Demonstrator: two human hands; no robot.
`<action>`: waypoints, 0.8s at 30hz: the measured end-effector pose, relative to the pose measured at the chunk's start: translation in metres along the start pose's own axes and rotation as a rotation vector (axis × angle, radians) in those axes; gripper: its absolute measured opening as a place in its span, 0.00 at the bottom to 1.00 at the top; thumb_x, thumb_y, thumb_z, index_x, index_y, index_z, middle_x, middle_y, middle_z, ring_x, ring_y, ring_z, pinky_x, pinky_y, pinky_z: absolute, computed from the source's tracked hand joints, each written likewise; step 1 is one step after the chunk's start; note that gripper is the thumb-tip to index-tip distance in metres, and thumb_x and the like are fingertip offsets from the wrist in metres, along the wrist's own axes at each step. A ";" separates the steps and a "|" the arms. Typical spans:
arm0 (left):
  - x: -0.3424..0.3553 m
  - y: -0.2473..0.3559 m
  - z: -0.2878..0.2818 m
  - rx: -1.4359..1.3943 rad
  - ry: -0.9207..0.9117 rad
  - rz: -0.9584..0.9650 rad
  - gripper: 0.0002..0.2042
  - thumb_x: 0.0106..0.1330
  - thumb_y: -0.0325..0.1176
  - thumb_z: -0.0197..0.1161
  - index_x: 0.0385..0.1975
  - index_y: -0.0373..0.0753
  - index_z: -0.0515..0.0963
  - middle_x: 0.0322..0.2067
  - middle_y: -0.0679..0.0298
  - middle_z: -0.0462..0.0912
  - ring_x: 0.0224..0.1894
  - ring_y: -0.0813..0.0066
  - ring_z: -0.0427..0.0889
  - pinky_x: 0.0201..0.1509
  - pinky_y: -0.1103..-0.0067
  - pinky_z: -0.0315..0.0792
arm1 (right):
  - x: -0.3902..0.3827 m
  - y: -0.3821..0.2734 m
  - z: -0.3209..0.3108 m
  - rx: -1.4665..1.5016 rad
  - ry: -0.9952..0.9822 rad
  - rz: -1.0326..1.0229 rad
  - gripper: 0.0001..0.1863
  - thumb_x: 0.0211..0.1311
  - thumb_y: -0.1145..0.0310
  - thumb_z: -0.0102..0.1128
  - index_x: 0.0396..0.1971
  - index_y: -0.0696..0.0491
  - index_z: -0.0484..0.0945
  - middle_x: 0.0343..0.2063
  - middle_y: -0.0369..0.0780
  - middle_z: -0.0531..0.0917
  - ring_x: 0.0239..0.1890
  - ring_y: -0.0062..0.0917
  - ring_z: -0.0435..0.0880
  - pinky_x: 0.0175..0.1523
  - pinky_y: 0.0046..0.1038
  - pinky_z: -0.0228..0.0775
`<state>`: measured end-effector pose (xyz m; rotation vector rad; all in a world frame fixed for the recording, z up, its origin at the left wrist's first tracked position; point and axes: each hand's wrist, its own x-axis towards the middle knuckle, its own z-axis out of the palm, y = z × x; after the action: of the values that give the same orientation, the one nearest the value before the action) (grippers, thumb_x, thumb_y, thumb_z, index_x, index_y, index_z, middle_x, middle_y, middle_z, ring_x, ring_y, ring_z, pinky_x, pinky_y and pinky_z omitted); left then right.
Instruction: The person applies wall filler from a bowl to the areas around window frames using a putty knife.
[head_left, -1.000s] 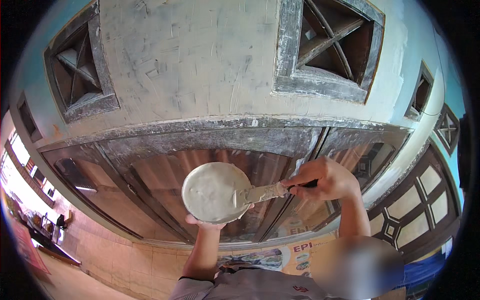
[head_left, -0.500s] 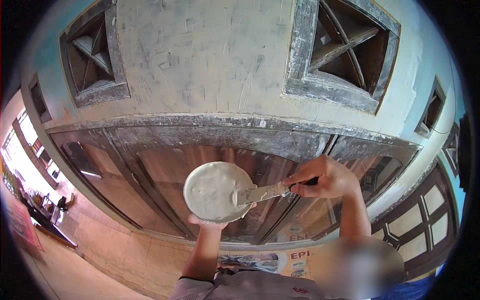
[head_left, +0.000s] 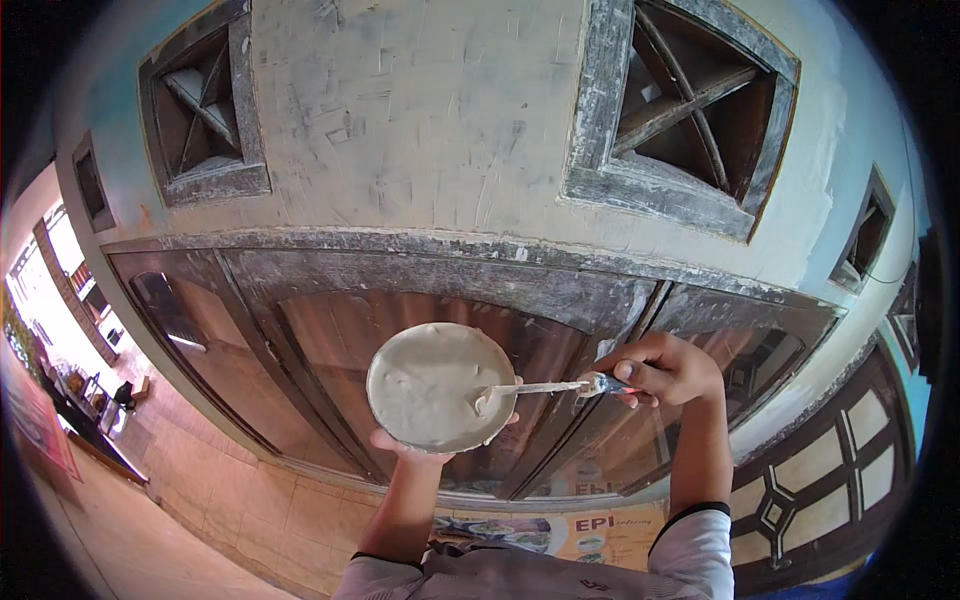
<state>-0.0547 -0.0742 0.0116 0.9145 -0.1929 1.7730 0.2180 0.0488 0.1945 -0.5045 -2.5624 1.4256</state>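
Note:
A round tub [head_left: 372, 408] rests on my left hand [head_left: 418, 455], whose fingers wrap its underside and show at the left and right rim. Smooth off-white putty [head_left: 425, 385] fills it, with a few bumps on the surface. My right hand [head_left: 668, 372] is closed round the handle of a putty knife [head_left: 545, 387], to the right of the tub. The blade points left and is seen nearly edge-on. Its tip is at the putty near the right rim, with a small lump gathered there. Dried putty smears the blade's base.
Ahead rises a wall [head_left: 420, 130] patched with putty strokes, between two wooden vents [head_left: 685, 100] with crossed bars. Below it are wood-framed glass panes [head_left: 330, 340] with whitish smears on the frame. A printed banner [head_left: 620, 530] lies low, beside the tiled floor [head_left: 250, 510].
The putty knife has turned from flat to nearly edge-on, and a lump of putty now gathers at its tip. My right hand has rotated and shifted slightly lower. The tub has barely moved.

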 end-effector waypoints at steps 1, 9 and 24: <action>0.004 0.000 0.001 -0.018 -0.067 -0.025 0.65 0.38 0.72 0.76 0.76 0.56 0.46 0.75 0.47 0.44 0.71 0.25 0.51 0.61 0.24 0.59 | -0.002 -0.005 0.003 -0.031 0.025 -0.057 0.17 0.75 0.62 0.57 0.53 0.56 0.84 0.19 0.34 0.80 0.21 0.17 0.77 0.29 0.24 0.72; 0.002 -0.007 -0.006 0.100 0.011 -0.003 0.64 0.38 0.73 0.75 0.76 0.56 0.47 0.75 0.49 0.47 0.71 0.31 0.56 0.57 0.25 0.66 | -0.002 -0.021 0.008 -0.507 0.151 -0.416 0.16 0.59 0.71 0.71 0.48 0.49 0.88 0.30 0.40 0.89 0.27 0.31 0.86 0.34 0.30 0.76; 0.007 0.015 -0.007 -0.021 -0.035 -0.070 0.63 0.40 0.72 0.75 0.75 0.55 0.48 0.74 0.49 0.48 0.71 0.31 0.56 0.58 0.24 0.63 | 0.009 -0.021 -0.001 -0.092 0.060 0.065 0.20 0.76 0.60 0.53 0.48 0.63 0.84 0.24 0.38 0.85 0.21 0.17 0.81 0.25 0.22 0.72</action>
<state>-0.0718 -0.0712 0.0158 0.9271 -0.2001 1.6886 0.2058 0.0428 0.2131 -0.6393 -2.5957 1.2956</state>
